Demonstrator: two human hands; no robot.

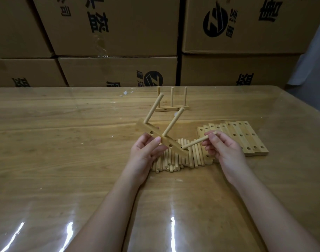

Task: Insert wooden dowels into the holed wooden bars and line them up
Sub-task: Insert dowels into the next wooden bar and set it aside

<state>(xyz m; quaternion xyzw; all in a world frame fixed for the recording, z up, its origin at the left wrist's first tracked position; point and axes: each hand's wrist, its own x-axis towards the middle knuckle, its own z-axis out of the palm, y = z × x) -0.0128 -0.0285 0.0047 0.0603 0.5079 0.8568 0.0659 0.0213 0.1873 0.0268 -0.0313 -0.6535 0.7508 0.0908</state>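
My left hand (146,150) grips a holed wooden bar (152,132), lifted and tilted above the table. Two dowels stand in it, the left dowel (153,108) and the middle dowel (173,123), both leaning up to the right. My right hand (222,144) pinches a third dowel (195,142); its tip sits at the bar's lower right end. Beneath the hands lies a pile of loose dowels (173,160). A row of empty holed bars (246,137) lies flat to the right. Farther back stands a finished bar with three upright dowels (172,106).
The wooden table (64,142) is covered with a shiny clear sheet. Stacked cardboard boxes (119,33) form a wall just behind its far edge. A small scrap of white paper (126,92) lies near the back.
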